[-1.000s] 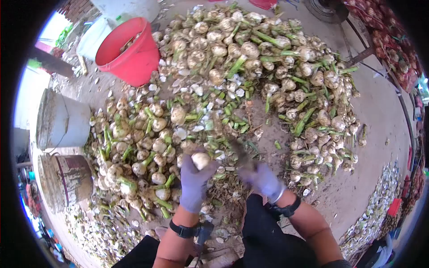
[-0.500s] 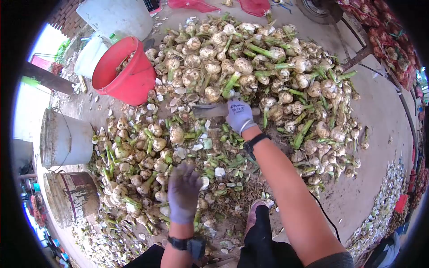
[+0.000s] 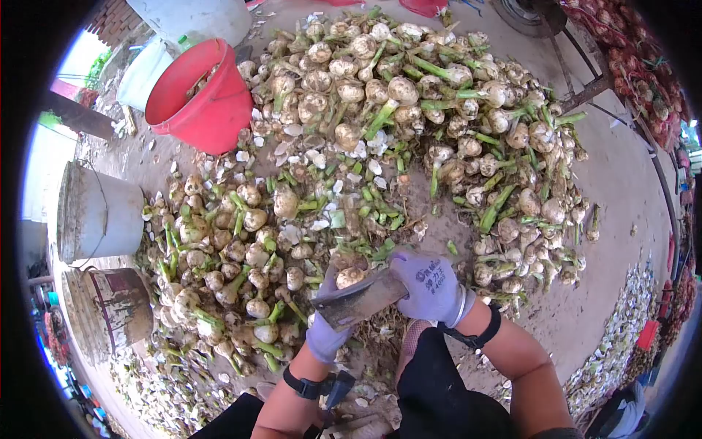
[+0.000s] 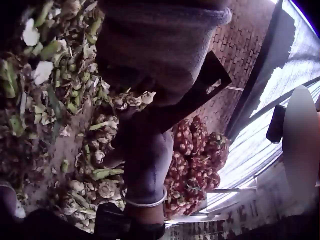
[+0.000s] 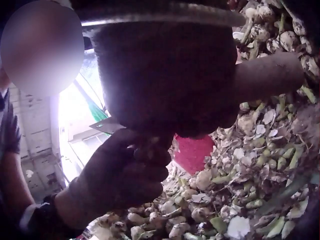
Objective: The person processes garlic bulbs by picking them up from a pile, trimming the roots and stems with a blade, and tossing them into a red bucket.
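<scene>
In the head view my gloved left hand holds a garlic bulb low in front of my knees. My gloved right hand grips a cleaver, its worn blade slanting across the bulb and covering part of the left hand. From the left wrist, the blade shows a slot near its corner. The right wrist view has the pale handle sticking out of the right fist, with the left hand close beneath. The bulb's underside is hidden by the blade and glove.
A large heap of stemmed garlic lies ahead and right; another garlic heap lies left. Green stem cuttings are scattered between them. A red bucket, a white bucket and a dirty bucket line the left side.
Half a second ago the right hand was stretched forward with the cleaver by the far heap, the left hand raised apart. Now both have come together, the blade over a bulb in the left hand.
</scene>
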